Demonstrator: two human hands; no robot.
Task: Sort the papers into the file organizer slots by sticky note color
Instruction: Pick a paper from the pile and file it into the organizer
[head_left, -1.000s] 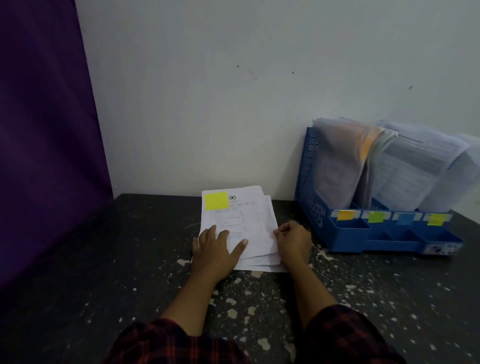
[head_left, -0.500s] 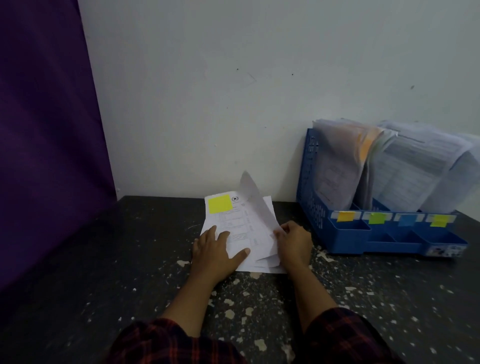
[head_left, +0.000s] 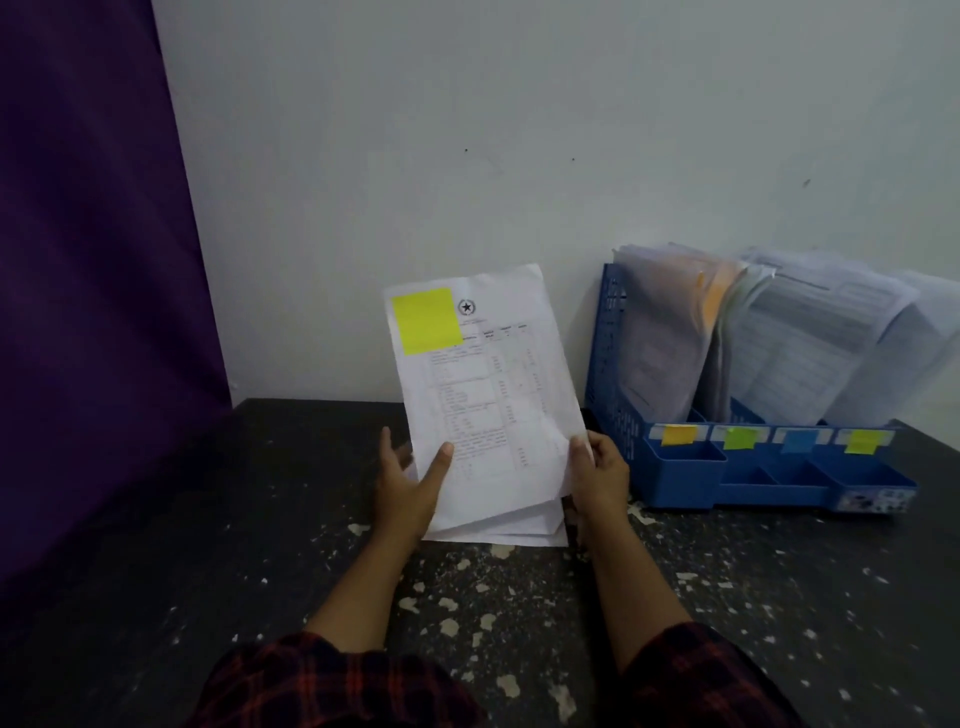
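My right hand (head_left: 597, 467) pinches yellow-tagged sheet (head_left: 483, 395) left of organizer (head_left: 680, 467); left hand (head_left: 410, 478) grips its other edge. Rest of stack (head_left: 519, 530) on table. Go far-right yellow slot (head_left: 862, 441); keep sheet stiff, feed bottom edge first.

light: dim, bluish | shadows: soft | focus: slightly soft | edges: wide-angle bending

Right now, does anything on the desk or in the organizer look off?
Nothing alarming. The filed papers in the blue organizer sag and lean right instead of standing upright. The dark tabletop is flecked with pale chips. Loose sheets lie fanned under the raised yellow-note page.
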